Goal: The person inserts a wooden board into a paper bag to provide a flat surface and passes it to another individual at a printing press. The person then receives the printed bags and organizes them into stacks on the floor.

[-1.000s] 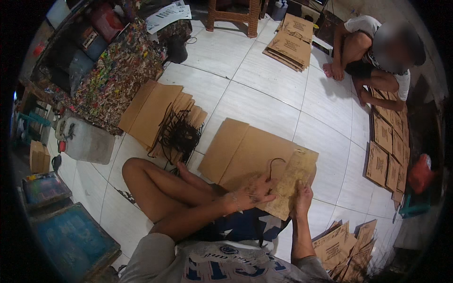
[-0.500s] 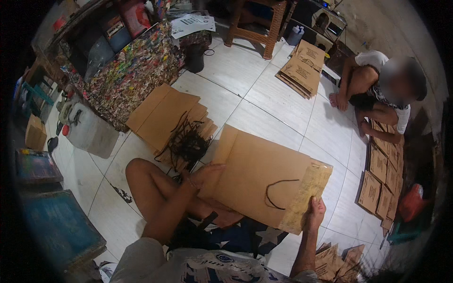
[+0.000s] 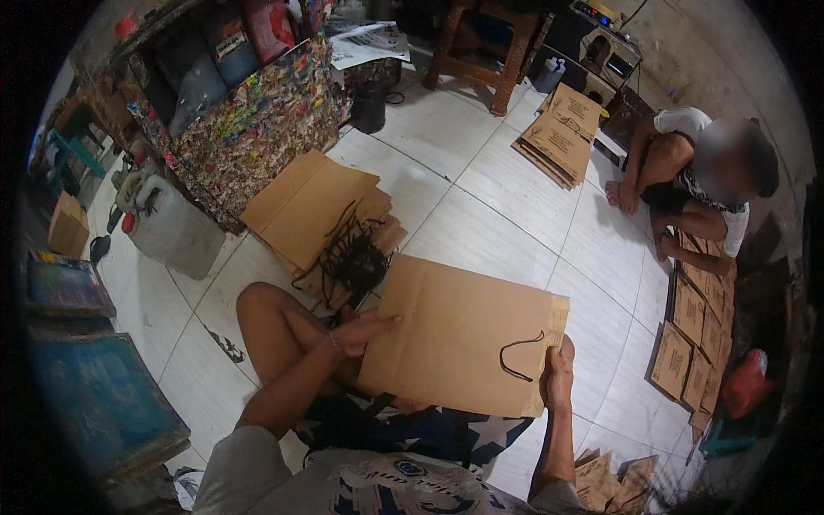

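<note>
Brown kraft-paper bag (image 3: 455, 330), folded flat, was held above the person's lap. The left hand (image 3: 362, 331) had its grip closed on the left side, thumb on top, fingers hidden; the right hand (image 3: 560, 373) was clamped on the right edge, near the dark cord handle (image 3: 504, 359). It looked light, fairly stiff and easily creased, so its opposite edges seemed better holds than the thin cord.

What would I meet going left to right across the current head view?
Whitish plastic jerrycan → left hand → large flat brown paper bag → right hand → rows of printed brown paper bags → red plastic bag
</note>
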Motion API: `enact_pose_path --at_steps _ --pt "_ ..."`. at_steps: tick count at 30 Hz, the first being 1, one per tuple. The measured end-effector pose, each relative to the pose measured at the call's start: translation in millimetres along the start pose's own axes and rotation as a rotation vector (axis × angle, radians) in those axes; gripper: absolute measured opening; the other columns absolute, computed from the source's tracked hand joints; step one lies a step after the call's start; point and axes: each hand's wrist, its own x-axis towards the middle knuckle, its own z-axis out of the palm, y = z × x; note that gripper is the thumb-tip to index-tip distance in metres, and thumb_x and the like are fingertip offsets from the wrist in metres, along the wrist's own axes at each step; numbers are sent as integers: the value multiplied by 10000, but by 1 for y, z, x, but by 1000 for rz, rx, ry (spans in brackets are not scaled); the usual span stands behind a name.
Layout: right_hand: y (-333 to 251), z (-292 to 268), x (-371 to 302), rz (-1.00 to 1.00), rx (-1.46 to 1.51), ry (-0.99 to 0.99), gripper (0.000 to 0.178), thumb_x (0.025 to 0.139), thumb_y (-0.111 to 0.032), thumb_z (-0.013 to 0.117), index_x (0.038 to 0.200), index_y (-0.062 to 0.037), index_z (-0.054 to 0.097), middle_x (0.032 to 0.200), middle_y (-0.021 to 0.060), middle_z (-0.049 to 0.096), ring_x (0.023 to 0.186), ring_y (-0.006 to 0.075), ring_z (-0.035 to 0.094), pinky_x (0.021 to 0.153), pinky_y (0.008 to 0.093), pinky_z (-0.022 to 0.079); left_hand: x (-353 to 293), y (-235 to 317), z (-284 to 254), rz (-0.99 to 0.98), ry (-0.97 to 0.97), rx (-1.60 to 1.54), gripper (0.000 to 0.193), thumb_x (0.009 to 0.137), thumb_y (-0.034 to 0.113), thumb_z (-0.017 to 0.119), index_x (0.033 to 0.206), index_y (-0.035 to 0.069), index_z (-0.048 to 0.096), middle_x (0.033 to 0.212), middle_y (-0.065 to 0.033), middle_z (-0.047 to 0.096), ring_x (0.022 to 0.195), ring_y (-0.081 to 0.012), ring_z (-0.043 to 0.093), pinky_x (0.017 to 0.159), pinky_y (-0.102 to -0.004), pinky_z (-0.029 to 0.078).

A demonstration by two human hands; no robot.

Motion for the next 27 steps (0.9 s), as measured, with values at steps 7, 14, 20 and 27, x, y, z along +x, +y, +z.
enact_pose_path --at_steps 7,14,20,27 --pt "5 -15 7 -54 2 -32 655 979 -537 329 1330 10 411 1260 160 498 1177 244 464 991 363 373 -12 -16 -8 54 105 -10 554 937 276 586 1365 20 343 1283 -118 498 1153 -220 512 951 -362 463" --pt "29 -17 20 -205 -457 -14 541 968 -469 406 1233 -6 492 1171 93 535 1059 196 494 923 354 391 -13 -1 42 328 216 221 661 902 238 640 1413 28 276 1347 -117 437 1244 -205 402 1020 -346 365" --pt "-45 45 10 -233 -919 148 338 819 -332 617 835 4 639 604 181 488 599 284 495 601 397 377 -28 0 11 384 91 171 648 899 155 622 1426 28 266 1331 -90 461 1158 -221 479 979 -365 401" --pt "-32 83 5 -222 -57 255 261 881 -194 574 1009 33 594 839 166 626 784 250 600 736 349 459 -26 -19 -6 303 142 -236 313 988 187 473 1223 -16 510 1150 -143 610 1011 -233 621 803 -370 560"
